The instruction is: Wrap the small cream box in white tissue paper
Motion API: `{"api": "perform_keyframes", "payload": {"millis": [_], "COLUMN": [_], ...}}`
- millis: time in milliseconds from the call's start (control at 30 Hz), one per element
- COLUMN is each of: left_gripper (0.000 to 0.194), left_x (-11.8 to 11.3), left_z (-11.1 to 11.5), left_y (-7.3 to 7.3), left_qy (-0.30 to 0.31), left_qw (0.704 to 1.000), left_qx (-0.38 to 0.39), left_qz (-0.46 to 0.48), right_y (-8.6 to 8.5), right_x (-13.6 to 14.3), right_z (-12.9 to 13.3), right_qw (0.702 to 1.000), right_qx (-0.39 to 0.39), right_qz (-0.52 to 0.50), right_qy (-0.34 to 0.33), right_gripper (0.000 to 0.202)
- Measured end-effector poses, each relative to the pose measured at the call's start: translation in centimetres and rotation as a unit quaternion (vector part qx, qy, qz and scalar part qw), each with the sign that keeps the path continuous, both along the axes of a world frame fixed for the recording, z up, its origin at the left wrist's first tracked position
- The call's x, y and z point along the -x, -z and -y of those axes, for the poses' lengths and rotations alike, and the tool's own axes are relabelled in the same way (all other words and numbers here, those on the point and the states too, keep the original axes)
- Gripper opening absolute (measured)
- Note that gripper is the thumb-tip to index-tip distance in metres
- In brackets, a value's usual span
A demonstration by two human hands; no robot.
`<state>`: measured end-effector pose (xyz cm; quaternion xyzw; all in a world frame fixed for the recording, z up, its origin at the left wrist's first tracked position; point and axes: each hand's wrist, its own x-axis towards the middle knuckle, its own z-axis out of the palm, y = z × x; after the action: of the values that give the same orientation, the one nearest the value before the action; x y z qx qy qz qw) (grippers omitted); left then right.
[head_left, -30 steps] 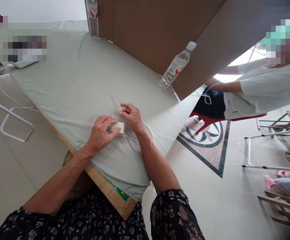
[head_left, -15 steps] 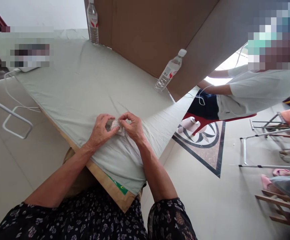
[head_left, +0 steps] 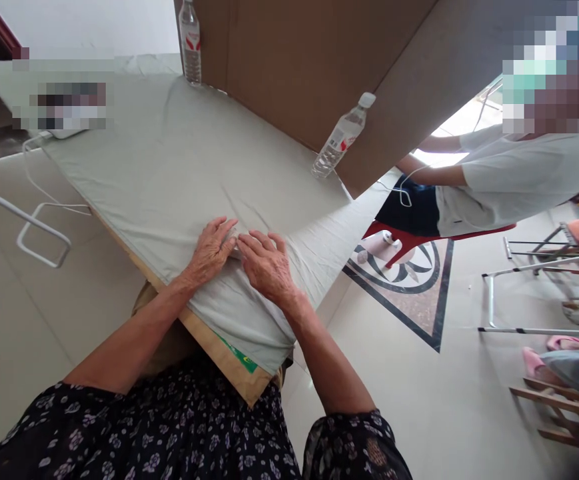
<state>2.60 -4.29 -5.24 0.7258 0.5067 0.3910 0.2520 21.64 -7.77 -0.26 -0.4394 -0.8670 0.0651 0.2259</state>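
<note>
The fingers of both hands meet over a small packet [head_left: 234,254]. It lies at the near corner of the tabletop [head_left: 169,173], between the left hand [head_left: 210,252] and the right hand [head_left: 268,267]. The left thumb is on the near side of it and the left forefinger on the far side; whether they clamp it, I cannot tell. The right hand is turned palm down, its fingers slightly spread and reaching across towards the left thumb, and its grip is hidden too.

Half a second ago the right thumb and forefinger were pinched together at the packet's right end; now that hand has flattened out over it, and less of the packet shows. The bottles farther off stand where they were.

What can be seen of the packet is pale and whitish, with a glint like clear wrapping; most of it is covered.

Around the hands, a pale green cloth covers the tabletop, with a brown board [head_left: 249,392] showing at the corner. Beyond, a water bottle [head_left: 342,139] stands beside a cardboard panel [head_left: 309,73], and another bottle [head_left: 191,47] is farther back. To the right sits a person in a white shirt [head_left: 519,173].
</note>
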Motion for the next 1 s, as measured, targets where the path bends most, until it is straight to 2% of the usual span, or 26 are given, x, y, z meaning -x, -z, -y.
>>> {"api": "perform_keyframes", "payload": {"millis": [100, 300, 400, 467, 533, 600, 700, 800, 900, 1000], "left_gripper": [0.048, 0.039, 0.039, 0.038, 0.038, 0.037, 0.037, 0.042, 0.049, 0.047], "left_x": [0.2, 0.9, 0.9, 0.8, 0.6, 0.6, 0.5, 0.5, 0.2, 0.0], "left_z": [-0.2, -0.4, -0.3, -0.2, -0.1, 0.0, 0.1, 0.1, 0.1, -0.2], "left_y": [0.0, -0.7, -0.8, -0.9, -0.9, -1.0, -1.0, -0.9, -0.7, -1.0], "left_qy": [0.01, 0.044, 0.04, 0.033, 0.029, 0.026, 0.024, 0.03, 0.026, 0.004], "left_qw": [1.0, 0.997, 0.998, 0.998, 0.999, 0.999, 0.999, 0.999, 0.999, 0.999], "left_qx": [0.005, 0.026, 0.029, 0.019, 0.008, 0.002, 0.001, -0.016, -0.034, -0.042], "left_qz": [0.022, 0.053, 0.047, 0.043, 0.038, 0.035, 0.036, 0.035, 0.028, 0.03], "right_y": [0.8, 2.0, 2.1, 2.1, 2.1, 2.3, 2.7, 3.4, 3.8, 3.6], "right_x": [0.1, 0.6, 0.2, -0.7, -1.8, -2.7, -2.9, -2.2, -1.5, -1.0], "right_z": [0.4, -0.5, -0.4, 0.0, 0.3, 0.1, -1.3, -3.4, -4.9, -5.4], "right_qw": [1.0, 0.999, 0.997, 0.988, 0.971, 0.959, 0.958, 0.958, 0.958, 0.955], "right_qx": [0.005, -0.016, -0.023, -0.023, -0.001, 0.051, 0.135, 0.166, 0.171, 0.177], "right_qz": [0.002, -0.016, -0.063, -0.133, -0.207, -0.246, -0.241, -0.231, -0.226, -0.233], "right_qy": [0.015, 0.023, 0.032, 0.073, 0.12, 0.128, 0.076, 0.044, 0.042, 0.043], "right_gripper": [0.043, 0.041, 0.034, 0.029, 0.035, 0.048, 0.076, 0.101, 0.104, 0.09]}}
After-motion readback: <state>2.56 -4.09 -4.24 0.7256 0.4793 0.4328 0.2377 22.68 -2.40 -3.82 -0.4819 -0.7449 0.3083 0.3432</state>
